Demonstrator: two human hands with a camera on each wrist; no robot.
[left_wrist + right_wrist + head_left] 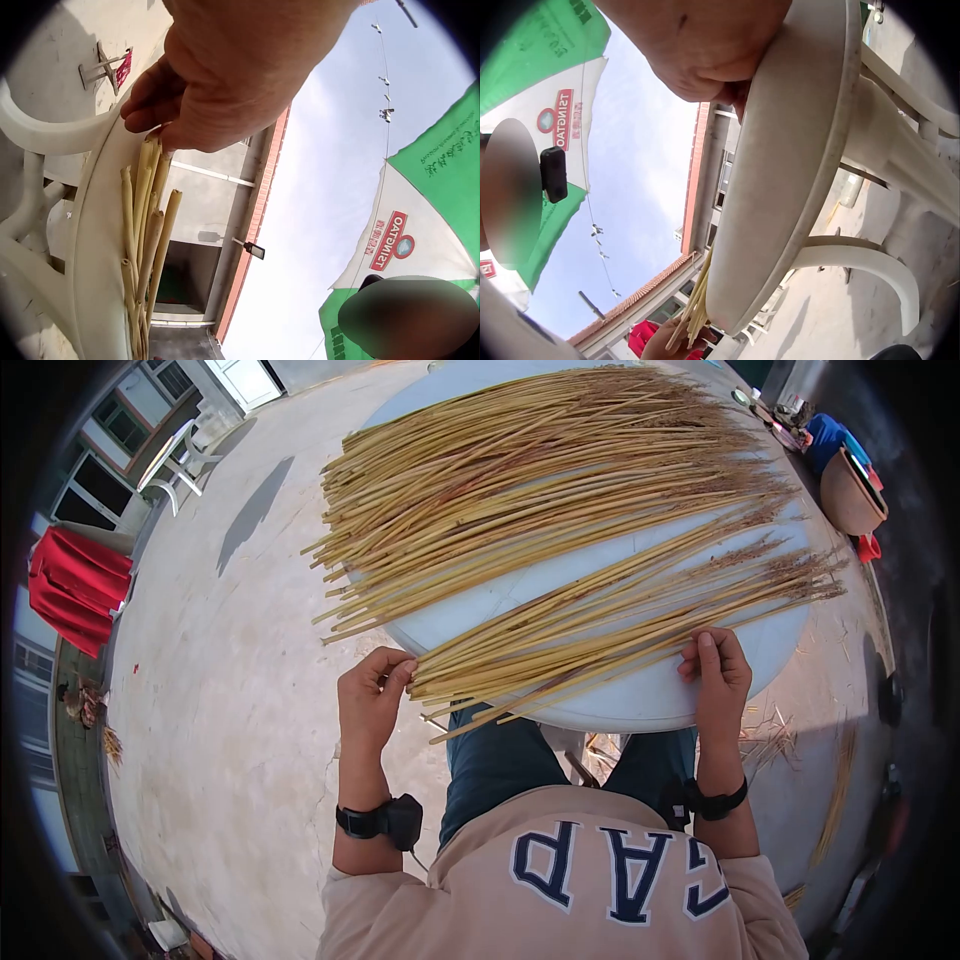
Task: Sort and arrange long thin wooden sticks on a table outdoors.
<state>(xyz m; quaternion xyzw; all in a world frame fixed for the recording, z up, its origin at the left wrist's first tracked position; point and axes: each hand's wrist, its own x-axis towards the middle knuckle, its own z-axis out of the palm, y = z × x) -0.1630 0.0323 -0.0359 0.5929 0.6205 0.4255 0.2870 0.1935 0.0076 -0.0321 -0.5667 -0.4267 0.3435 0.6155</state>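
A round white table (640, 705) bears a wide pile of dry stalks (500, 480) with brown seed heads toward the right. Nearer the body lies a smaller bunch of stalks (560, 645). My left hand (372, 695) pinches stalk ends at the bunch's left tip; in the left wrist view the thumb and fingers of that hand (217, 82) meet at the cut ends of the stalks (154, 195). My right hand (718, 675) is at the bunch's right part, near the table edge, fingers bent; whether it grips a stalk is hidden, also in the right wrist view.
Loose stalks (835, 790) lie on the ground at the right. A red cloth (80, 585) hangs at the far left, near a white plastic table (175, 460). Basins (850, 495) stand at the upper right. A green and white umbrella (439, 157) rises overhead.
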